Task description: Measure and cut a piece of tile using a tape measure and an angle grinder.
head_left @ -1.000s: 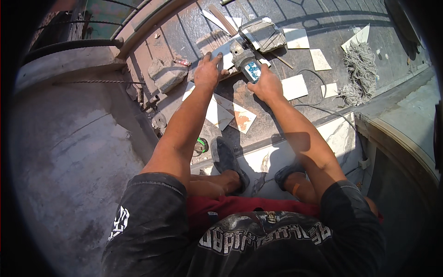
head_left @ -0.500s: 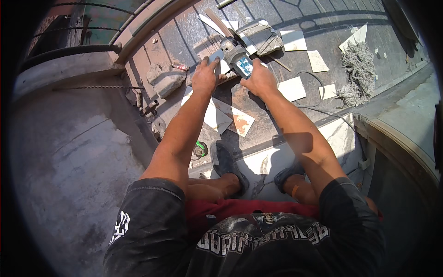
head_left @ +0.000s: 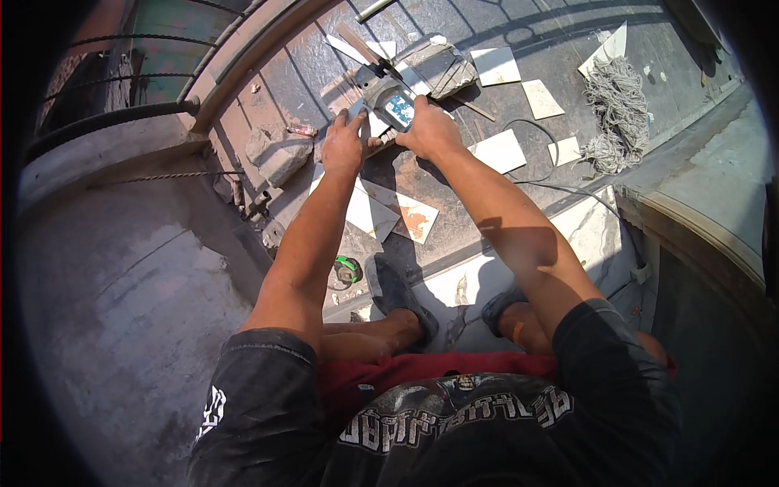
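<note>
My right hand (head_left: 430, 130) is wrapped round the body of a grey angle grinder (head_left: 399, 109) with a blue-and-white label. The grinder's head lies over a white tile piece (head_left: 376, 124) beside the broken concrete blocks. At the tile's left edge, my left hand (head_left: 344, 146) holds it with thumb and fingers. Whether the grinder's disc touches the tile is hidden by the grinder itself. A dark cord (head_left: 560, 188) runs from the right side of the work area toward the wall. Both arms are stretched forward.
Cut white tile pieces (head_left: 499, 152) lie around on the dark floor. Concrete chunks (head_left: 278, 154) sit left and beyond. A grey string mop head (head_left: 618, 109) lies at right. A green-and-black round object (head_left: 347, 269) is near my left shoe. Railing bars (head_left: 122, 75) stand at far left.
The view has shifted a little. The grinder and my right hand have moved slightly left and away over the tile; my left hand keeps its hold.
</note>
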The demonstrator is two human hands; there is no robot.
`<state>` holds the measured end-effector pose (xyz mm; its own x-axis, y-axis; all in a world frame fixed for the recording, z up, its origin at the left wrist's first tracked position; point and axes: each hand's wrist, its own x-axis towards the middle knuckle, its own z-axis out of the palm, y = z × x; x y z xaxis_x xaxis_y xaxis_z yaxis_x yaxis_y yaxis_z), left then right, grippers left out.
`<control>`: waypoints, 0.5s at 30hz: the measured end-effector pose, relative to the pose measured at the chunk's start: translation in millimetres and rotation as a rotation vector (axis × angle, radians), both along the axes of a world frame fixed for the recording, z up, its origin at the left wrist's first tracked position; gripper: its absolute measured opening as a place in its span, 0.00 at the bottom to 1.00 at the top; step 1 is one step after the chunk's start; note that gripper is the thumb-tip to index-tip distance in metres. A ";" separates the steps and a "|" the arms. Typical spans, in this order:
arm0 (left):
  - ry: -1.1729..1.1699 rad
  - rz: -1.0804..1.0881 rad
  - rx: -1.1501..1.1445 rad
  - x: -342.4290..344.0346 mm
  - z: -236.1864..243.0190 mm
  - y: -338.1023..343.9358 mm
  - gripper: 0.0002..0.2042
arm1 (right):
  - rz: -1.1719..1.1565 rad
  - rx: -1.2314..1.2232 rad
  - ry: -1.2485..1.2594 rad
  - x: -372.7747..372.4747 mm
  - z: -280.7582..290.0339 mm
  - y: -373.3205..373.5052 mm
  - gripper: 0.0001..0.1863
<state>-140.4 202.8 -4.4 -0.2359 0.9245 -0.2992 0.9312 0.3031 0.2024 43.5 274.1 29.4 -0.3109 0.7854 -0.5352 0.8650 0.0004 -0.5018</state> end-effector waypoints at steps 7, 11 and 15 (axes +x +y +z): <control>-0.002 0.003 0.008 4.5 9.1 0.5 0.34 | -0.007 -0.006 0.005 1.2 4.6 4.5 0.37; 0.003 0.004 0.007 5.3 8.3 0.5 0.33 | -0.007 -0.010 0.004 0.5 5.3 5.4 0.37; 0.013 -0.005 0.026 1.8 2.2 -2.1 0.33 | -0.013 -0.026 -0.005 1.8 6.1 0.7 0.37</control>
